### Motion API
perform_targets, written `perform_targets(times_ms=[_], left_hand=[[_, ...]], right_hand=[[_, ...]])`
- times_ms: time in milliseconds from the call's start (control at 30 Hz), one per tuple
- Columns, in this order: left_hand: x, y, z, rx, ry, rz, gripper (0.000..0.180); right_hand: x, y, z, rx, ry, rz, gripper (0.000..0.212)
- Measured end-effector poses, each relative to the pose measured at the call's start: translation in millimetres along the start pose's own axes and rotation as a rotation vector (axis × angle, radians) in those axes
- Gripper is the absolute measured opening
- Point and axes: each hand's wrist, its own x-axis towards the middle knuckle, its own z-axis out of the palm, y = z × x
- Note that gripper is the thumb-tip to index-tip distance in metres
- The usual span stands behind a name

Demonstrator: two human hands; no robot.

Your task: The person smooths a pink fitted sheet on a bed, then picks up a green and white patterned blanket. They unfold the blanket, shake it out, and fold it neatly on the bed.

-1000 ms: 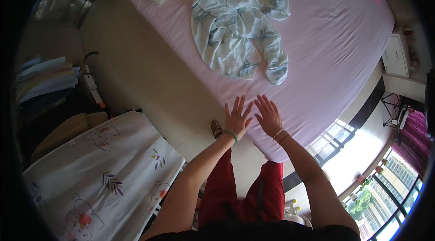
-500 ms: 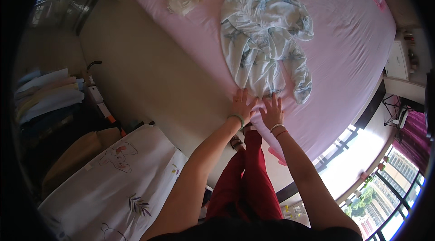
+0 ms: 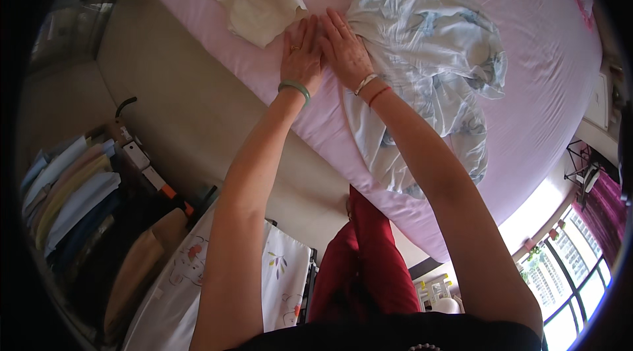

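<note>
My left hand reaches over the bed with its fingers stretched out, fingertips by the lower right edge of a crumpled cream cloth. Close beside it, my right hand lies with fingers extended, at the left edge of a bunched white cloth with a pale blue-grey pattern. Both hands rest on or just over the pink sheet, and neither grips anything that I can see. A green bangle circles my left wrist; a pale bracelet and a red cord are on my right.
Bare floor runs along the bed's left side. At the lower left stand a rack of hanging clothes and a surface under a white printed cover. A window is at the lower right.
Both hands have moved up and left, from the lower end of the patterned cloth to the spot between it and the cream cloth. The view has shifted too.
</note>
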Motion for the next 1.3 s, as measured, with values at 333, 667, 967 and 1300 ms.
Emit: perform_targets(times_ms=[333, 667, 967, 1300], left_hand=[[-92.3, -13.0, -10.3, 0.048, -0.224, -0.124, 0.059], [-122.5, -80.4, -79.6, -0.256, -0.172, 0.075, 0.053], [46.3, -252.5, -135.7, 0.056, -0.426, -0.077, 0.054], [78.5, -336.1, -151.9, -0.120, -0.391, 0.103, 0.038]], right_hand=[[-60.1, -42.2, 38.5, -0.417, -0.329, -0.140, 0.059], [-42.7, -115.3, 20.6, -0.019, -0.547, 0.011, 0.060], [165.8, -172.8, 120.8, 0.186, -0.176, 0.201, 0.063], [220.1, -177.7, 153.4, -0.081, -0.188, 0.266, 0.043]])
